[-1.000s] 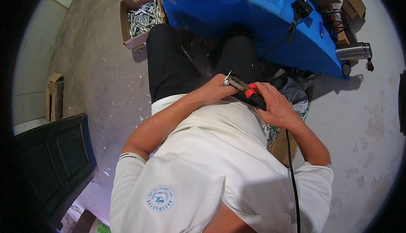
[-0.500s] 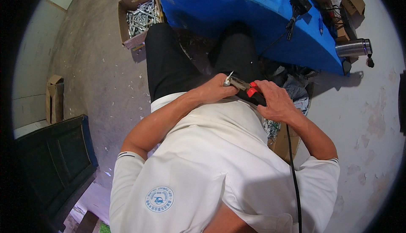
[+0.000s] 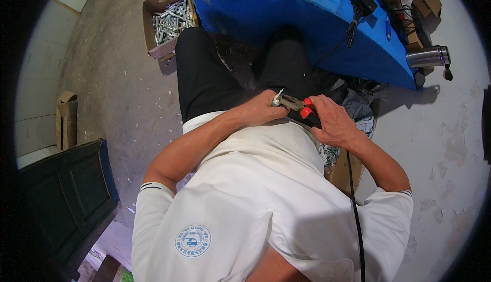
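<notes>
In front of my waist, my left hand [image 3: 264, 107] is closed around a small silvery piece [image 3: 276, 100] with a thin white tip sticking up; most of it is hidden by the fingers. My right hand [image 3: 333, 120] grips pliers [image 3: 292, 103] with red handles. Their metal jaws point left and reach up to the small piece. I cannot tell whether the jaws touch it.
Beyond my left knee, a cardboard box [image 3: 147, 26] holds many silvery metal pieces. A blue-covered table [image 3: 240, 1] stands ahead, with a steel flask [image 3: 427, 57] by its right corner. A black cable [image 3: 355, 210] hangs along my right side. Another carton [image 3: 343, 172] sits below my right arm.
The pliers' red handles have spread a little and the jaws show more plainly. Both hands stay in nearly the same place.
</notes>
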`<action>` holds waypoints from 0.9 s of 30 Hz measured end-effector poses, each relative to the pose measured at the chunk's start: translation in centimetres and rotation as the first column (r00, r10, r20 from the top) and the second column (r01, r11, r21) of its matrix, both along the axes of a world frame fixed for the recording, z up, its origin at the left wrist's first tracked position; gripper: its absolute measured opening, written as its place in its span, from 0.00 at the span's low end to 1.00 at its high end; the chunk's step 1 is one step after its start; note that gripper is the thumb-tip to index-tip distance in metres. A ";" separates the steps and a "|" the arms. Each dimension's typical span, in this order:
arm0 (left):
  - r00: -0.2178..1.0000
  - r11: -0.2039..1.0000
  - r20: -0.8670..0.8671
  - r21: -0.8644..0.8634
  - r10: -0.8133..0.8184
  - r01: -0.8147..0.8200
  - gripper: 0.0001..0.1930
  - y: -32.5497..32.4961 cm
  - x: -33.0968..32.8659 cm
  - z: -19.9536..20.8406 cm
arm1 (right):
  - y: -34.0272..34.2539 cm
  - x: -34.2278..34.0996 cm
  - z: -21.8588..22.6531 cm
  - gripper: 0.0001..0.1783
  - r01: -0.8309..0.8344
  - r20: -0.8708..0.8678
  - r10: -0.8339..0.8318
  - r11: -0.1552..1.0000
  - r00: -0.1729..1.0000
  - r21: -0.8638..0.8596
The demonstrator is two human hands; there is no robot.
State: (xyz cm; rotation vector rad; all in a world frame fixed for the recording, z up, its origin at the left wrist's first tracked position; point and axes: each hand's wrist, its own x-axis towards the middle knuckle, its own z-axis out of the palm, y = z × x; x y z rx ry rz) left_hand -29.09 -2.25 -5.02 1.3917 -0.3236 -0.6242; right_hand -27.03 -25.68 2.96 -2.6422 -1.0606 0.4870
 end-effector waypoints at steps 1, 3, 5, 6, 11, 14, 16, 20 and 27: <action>1.000 1.000 0.001 0.001 -0.005 0.005 0.09 0.0 0.0 0.0 | 0.0 0.0 -0.1 0.31 0.033 -0.067 -0.032 0.999 0.997 0.008; 1.000 1.000 0.006 0.007 -0.013 0.013 0.09 0.0 0.0 -0.1 | 0.1 0.1 0.0 0.30 -0.008 -0.050 0.009 1.000 0.999 0.027; 1.000 1.000 0.015 0.018 -0.020 0.020 0.08 0.0 -0.1 -0.6 | 0.0 0.4 -0.1 0.30 -0.028 -0.073 0.031 0.999 0.997 0.031; 1.000 1.000 0.025 0.001 -0.008 0.008 0.09 -0.2 -0.2 -0.8 | -0.2 0.5 -0.2 0.30 -0.029 -0.104 0.031 0.999 0.994 0.023; 0.991 1.000 0.135 -0.006 0.019 -0.018 0.11 -1.2 -0.7 -0.9 | -0.2 0.7 -0.5 0.30 -0.051 -0.036 0.055 0.992 0.998 0.116; 0.995 0.998 0.089 0.030 0.053 -0.056 0.14 -1.2 -0.7 -0.6 | 0.3 1.1 0.1 0.31 -0.075 0.087 0.064 0.988 0.994 0.134; 0.999 0.997 0.001 0.074 0.036 -0.036 0.12 -0.7 -0.7 0.5 | -0.5 0.4 0.0 0.31 0.032 0.044 -0.038 0.990 0.998 0.135; 0.992 0.978 -0.061 0.170 -0.110 0.119 0.09 0.2 0.2 0.5 | -1.1 0.0 1.2 0.33 0.282 -0.442 -0.281 0.957 0.852 -0.064; 1.000 1.000 -0.003 -0.013 0.023 -0.023 0.07 -0.5 -0.5 -0.5 | 1.0 -2.0 2.5 0.38 0.164 -0.302 -0.203 0.975 0.931 -0.148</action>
